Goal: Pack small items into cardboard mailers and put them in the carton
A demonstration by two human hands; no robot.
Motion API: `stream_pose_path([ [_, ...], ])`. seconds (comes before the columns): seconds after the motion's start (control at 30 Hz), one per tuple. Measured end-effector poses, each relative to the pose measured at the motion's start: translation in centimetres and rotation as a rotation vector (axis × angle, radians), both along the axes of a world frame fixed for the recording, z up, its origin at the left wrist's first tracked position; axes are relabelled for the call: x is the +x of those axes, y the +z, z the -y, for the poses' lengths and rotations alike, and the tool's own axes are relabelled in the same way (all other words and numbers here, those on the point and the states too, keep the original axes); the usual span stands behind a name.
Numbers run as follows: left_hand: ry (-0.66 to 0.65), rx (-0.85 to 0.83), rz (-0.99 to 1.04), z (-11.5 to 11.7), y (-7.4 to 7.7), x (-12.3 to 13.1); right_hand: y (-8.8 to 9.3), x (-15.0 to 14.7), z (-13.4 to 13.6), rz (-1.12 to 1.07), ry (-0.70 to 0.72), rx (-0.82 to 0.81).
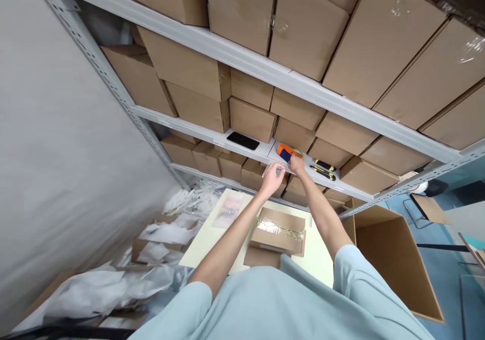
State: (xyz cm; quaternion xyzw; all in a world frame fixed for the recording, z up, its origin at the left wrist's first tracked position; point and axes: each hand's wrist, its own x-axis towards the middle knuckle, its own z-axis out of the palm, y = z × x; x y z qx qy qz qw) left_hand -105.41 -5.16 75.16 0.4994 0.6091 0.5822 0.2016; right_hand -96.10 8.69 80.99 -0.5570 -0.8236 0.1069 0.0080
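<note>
Orange-and-blue tool point(285, 151) on the middle shelf point(197, 132), long axis roughly along the shelf edge, sits just left of and beyond the right hand point(296, 163), which touches it (clamped or not, can't tell); left hand point(273, 177) nearby but apart, fingers curled, pinch unclear.

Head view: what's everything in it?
Rack: one, pale grey, ahead
Shelved boxes: many, brown, on rack
Phone: one, black, middle shelf
Tool: one, orange-blue, right of phone
Cutters: two, yellow-black, beside tool
Table: one, cream, below rack
Taped box: one, brown, on table
Wrapper: one, pinkish, on table
Open carton: one, brown, table's right
Waste heap: one, white, table's left
Wall: one, grey, left
Floor: one, blue, right
Furniture: some, mixed, right
Left hand: one, bare, before shelf
Right hand: one, bare, on tool
Shirt: one, pale-blue, bottom
</note>
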Motion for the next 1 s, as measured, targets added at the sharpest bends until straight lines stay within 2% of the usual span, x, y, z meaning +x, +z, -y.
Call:
stream_pose_path([
  [0.07, 0.006, -0.024, 0.082, 1.8, -1.4, 0.1, -0.4, 1.0, 0.8, -0.091, 0.009, -0.005],
  [0.13, 0.014, -0.029, 0.178, 4.1, -3.0, 0.4, -1.9, 2.5, 2.9, -0.205, 0.018, -0.009],
  [0.2, 0.017, -0.024, 0.256, 6.9, -4.6, 1.2, -4.4, 4.3, 6.5, -0.437, 0.031, -0.071],
  [0.3, -0.007, -0.02, 0.289, 11.4, -6.3, 3.0, -8.3, 7.2, 13.9, -0.944, 0.026, -0.27],
  [0.33, -0.012, -0.019, 0.286, 12.9, -6.6, 3.6, -9.3, 8.1, 16.6, -1.08, 0.013, -0.333],
  [0.4, -0.009, -0.026, 0.27, 15.5, -6.8, 4.8, -10.3, 9.5, 21.2, -1.215, -0.022, -0.424],
  [0.5, -0.031, -0.058, 0.218, 18.5, -6.3, 6.0, -10.3, 10.8, 25.8, -1.267, -0.079, -0.472],
  [0.6, -0.095, -0.07, 0.14, 20.6, -5.4, 6.2, -9.7, 11.5, 27.6, -1.252, -0.093, -0.514],
  [0.7, -0.147, -0.065, 0.04, 22.0, -4.7, 5.9, -9.5, 12.2, 28.3, -1.211, -0.07, -0.577],
  [0.77, -0.163, -0.061, -0.031, 22.8, -4.5, 5.7, -9.5, 12.9, 28.8, -1.176, -0.042, -0.562],
  [0.87, -0.144, -0.049, -0.026, 23.7, -4.2, 5.3, -9.7, 14.3, 29.3, -1.058, 0.063, -0.449],
  [1.0, -0.088, 0.005, 0.084, 24.2, -3.0, 4.2, -10.4, 16.8, 29.0, -0.793, 0.346, -0.205],
])
